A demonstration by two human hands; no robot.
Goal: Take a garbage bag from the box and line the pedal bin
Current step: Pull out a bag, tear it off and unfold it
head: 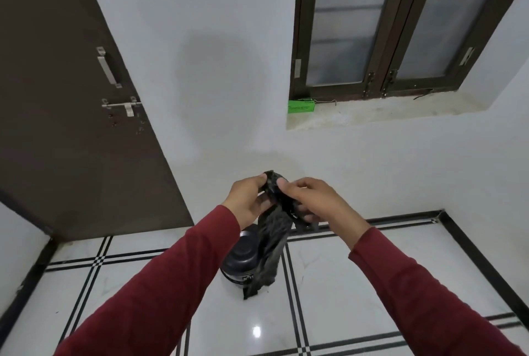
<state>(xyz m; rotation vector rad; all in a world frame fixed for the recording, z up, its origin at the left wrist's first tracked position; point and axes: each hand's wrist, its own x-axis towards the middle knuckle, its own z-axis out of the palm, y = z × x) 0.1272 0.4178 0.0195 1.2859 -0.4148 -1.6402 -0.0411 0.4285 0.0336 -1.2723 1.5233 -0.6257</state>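
Note:
A crumpled black garbage bag [272, 244] hangs down from both my hands in the middle of the view. My left hand [248, 198] pinches its top edge from the left, and my right hand [309, 198] pinches it from the right, thumbs close together. The dark pedal bin [239, 258] stands on the floor directly below, its lid shut, partly hidden behind the hanging bag. The green box [301, 106] lies at the left end of the window sill, up and to the right of my hands.
A brown door [71, 112] with a latch fills the left. A white wall is ahead, with a dark-framed window [386, 26] above the stone sill [386, 111]. The floor is glossy white tile with black lines [292, 298].

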